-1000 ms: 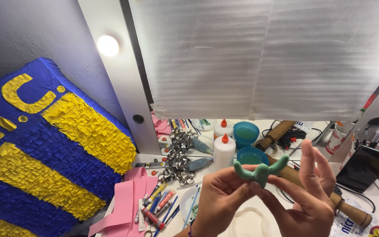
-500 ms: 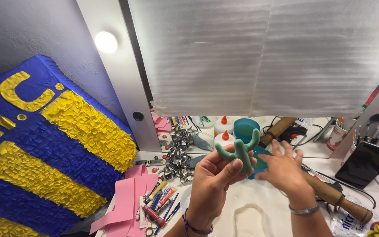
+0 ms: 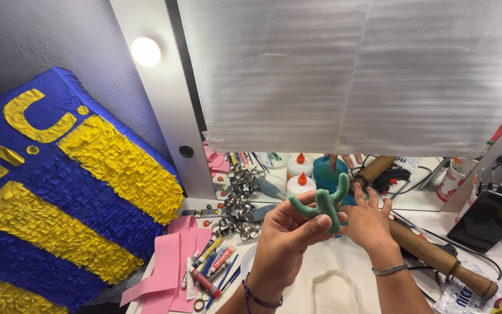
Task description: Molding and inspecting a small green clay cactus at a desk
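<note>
My left hand (image 3: 289, 235) holds up a green cactus-shaped piece of modelling clay (image 3: 323, 204) between thumb and fingers, above the white worktop (image 3: 355, 256). My right hand (image 3: 370, 224) is just to its right with fingers spread, its back toward me, touching or nearly touching the clay's right side. A blue cup (image 3: 327, 172) stands right behind the clay. A white rolled-out clay shape (image 3: 332, 291) lies on the worktop below my wrists.
A wooden rolling pin (image 3: 437, 259) lies to the right. A glue bottle with an orange cap (image 3: 301, 185), metal cutters (image 3: 240, 206), paint tubes and pens (image 3: 213, 264), pink paper (image 3: 169, 267) sit left. A blue and yellow fringed piñata (image 3: 59, 186) fills the left side. A dark tablet (image 3: 486, 221) leans at right.
The left hand turned the green clay upright and moved it right. The right hand let go of it, dropped lower and opened flat beside it.
</note>
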